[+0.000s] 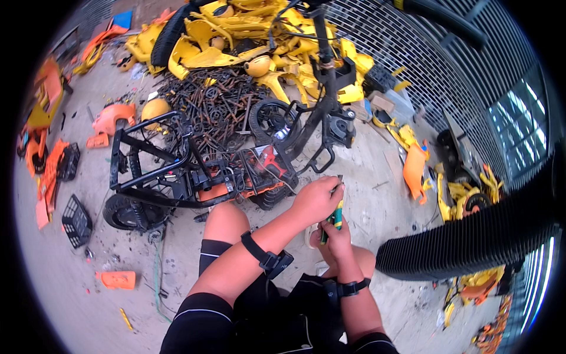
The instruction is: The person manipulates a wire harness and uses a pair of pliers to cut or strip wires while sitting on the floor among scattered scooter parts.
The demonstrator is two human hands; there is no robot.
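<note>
Head view: black frame (187, 177) stands between hands (319, 199) and rusty scrap (207, 109).

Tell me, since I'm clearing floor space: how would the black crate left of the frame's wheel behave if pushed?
The black crate is probably light for its size, given its open lattice. It looks like rigid plastic, so likely stiff. Flat sides suggest sliding over rolling.

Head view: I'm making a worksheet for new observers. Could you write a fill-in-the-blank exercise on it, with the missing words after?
1. In picture height, the left hand is ____ the right hand.
2. The right hand holds a tool coloured yellow and ____.
3. The strap on the left forearm is ____.
4. The large panel heap at the picture's top is mostly ____.
Missing words: above; green; black; yellow.
</note>
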